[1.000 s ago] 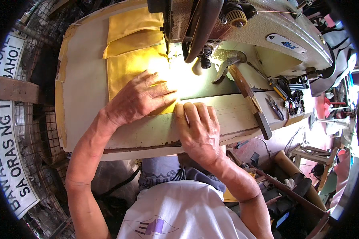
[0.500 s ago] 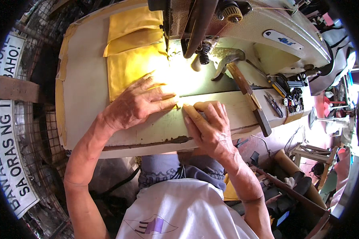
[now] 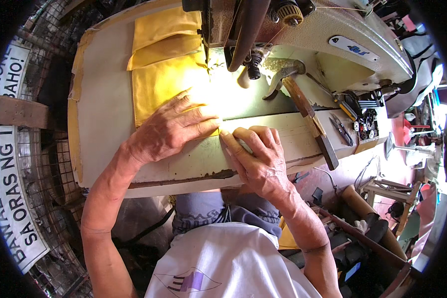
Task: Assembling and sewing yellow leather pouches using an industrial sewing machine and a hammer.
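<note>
A yellow piece of fabric or leather (image 3: 156,87), with a folded band across its upper part, lies on the sewing machine table. My left hand (image 3: 169,126) rests flat over its near right corner, fingers stretched toward the bright light under the machine head. Close by on the right, my right hand (image 3: 260,156) has curled fingers, with thumb and forefinger pinched at the yellow corner beside my left fingertips. Above stands the sewing machine (image 3: 303,35); glare hides its needle and presser foot.
A hammer (image 3: 303,107) lies across the table to the right. Beyond it are small snips (image 3: 341,130), a yellow-and-black cutter (image 3: 346,107) and several bobbins (image 3: 365,124). Worn tape covers the table's left edge (image 3: 74,94). Rolls and scraps crowd the floor at right.
My right hand has shifted slightly left, its fingertips closer to my left hand at the yellow corner. The left hand and the yellow piece look nearly the same.
</note>
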